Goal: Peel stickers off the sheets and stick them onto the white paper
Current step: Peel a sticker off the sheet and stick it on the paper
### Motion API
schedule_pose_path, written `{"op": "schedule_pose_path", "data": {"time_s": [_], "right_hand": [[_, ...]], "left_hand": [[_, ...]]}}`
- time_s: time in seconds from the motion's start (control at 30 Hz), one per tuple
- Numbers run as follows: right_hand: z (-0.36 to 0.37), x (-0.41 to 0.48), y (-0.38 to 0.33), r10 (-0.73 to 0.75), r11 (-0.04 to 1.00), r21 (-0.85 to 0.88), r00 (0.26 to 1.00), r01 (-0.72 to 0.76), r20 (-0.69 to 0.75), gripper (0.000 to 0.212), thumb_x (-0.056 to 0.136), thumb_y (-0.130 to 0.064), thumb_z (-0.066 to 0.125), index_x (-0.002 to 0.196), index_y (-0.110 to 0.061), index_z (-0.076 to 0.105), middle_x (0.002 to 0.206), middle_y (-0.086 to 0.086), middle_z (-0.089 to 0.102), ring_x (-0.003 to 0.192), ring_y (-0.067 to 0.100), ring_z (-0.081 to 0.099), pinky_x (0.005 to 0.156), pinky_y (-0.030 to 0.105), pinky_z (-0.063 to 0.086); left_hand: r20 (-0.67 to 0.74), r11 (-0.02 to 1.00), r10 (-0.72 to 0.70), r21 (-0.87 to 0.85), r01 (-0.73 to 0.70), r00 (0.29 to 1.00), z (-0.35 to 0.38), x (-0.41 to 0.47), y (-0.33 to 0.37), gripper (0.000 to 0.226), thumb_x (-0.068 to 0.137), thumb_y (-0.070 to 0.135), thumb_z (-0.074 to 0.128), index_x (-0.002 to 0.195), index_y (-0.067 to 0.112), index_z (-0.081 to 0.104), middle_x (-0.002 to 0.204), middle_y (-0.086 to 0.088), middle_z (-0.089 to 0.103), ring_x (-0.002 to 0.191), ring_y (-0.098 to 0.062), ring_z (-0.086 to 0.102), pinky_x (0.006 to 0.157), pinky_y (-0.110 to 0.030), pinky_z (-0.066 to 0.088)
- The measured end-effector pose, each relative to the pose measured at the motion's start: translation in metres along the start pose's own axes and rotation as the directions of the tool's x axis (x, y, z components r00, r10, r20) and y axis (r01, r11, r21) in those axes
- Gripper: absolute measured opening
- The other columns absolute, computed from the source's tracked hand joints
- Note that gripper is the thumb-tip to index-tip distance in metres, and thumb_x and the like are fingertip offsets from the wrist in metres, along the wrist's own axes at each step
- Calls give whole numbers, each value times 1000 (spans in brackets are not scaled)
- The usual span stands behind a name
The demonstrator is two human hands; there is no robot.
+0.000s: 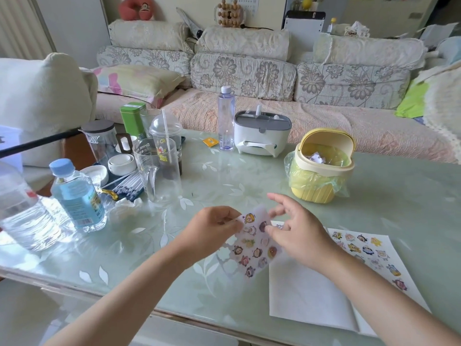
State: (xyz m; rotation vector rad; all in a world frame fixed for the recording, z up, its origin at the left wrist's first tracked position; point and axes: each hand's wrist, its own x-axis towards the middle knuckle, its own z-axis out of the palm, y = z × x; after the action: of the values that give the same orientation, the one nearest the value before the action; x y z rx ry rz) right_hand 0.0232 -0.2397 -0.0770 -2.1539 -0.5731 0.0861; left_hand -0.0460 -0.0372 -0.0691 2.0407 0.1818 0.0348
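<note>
Held raised just left of the white paper point(306, 295), the sticker sheet point(252, 248) is pinched at its top corner by the left hand point(214, 228), apparently steadying it while the right hand point(296, 233), other fingers spread, nips a sticker point(263, 226) with thumb and forefinger.

Pale green glass-topped counter point(224, 171), leaf-patterned; daylight glare at left. Behind: long sofa point(249, 76), grey floral back cushions, pink quilted seat, pastel pillow point(134, 81) at left end. Cream armchair point(42, 96) far left. Cream wall point(169, 3) beyond.
</note>
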Motion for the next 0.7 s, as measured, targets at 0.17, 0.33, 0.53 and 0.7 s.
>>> {"op": "schedule_pose_path", "data": {"time_s": [0.17, 0.33, 0.53, 0.7], "right_hand": [[-4, -5, -11, -416, 876, -349, 889, 334, -193, 23, 84, -24, 74, 104, -35, 70, 104, -16, 57, 63, -10, 48, 58, 16, 40], [-1, -7, -14, -472, 838, -393, 865, 380, -171, 18, 86, -38, 74, 104, -35, 75, 90, -16, 61, 64, -1, 45, 54, 16, 37], [-6, -3, -11, -378, 891, -325, 914, 317, -146, 13, 86, -44, 73, 96, -38, 77, 83, -15, 63, 60, -5, 48, 54, 19, 38], [-6, 0, -9, -324, 928, -248, 931, 278, -169, 5, 84, -33, 74, 80, -35, 77, 75, -17, 64, 63, 3, 55, 56, 23, 44]], "left_hand": [[17, 974, -65, -215, 67, 998, 8, 3, 6, 10, 91, 20, 68, 82, 17, 72, 65, 10, 66, 61, -6, 52, 51, -11, 36], [61, 929, -35, -366, 55, 998, 14, 5, 11, 13, 91, 25, 70, 91, 13, 75, 81, 3, 72, 72, -9, 61, 72, -15, 46], [40, 944, 31, -329, -16, 999, 17, 6, 13, 14, 91, 27, 69, 92, 14, 76, 79, 2, 71, 68, -7, 58, 61, -11, 42], [48, 967, 107, -237, -93, 993, 18, 6, 11, 9, 93, 23, 68, 91, 16, 73, 76, 3, 68, 67, -9, 56, 59, -15, 42]]}}
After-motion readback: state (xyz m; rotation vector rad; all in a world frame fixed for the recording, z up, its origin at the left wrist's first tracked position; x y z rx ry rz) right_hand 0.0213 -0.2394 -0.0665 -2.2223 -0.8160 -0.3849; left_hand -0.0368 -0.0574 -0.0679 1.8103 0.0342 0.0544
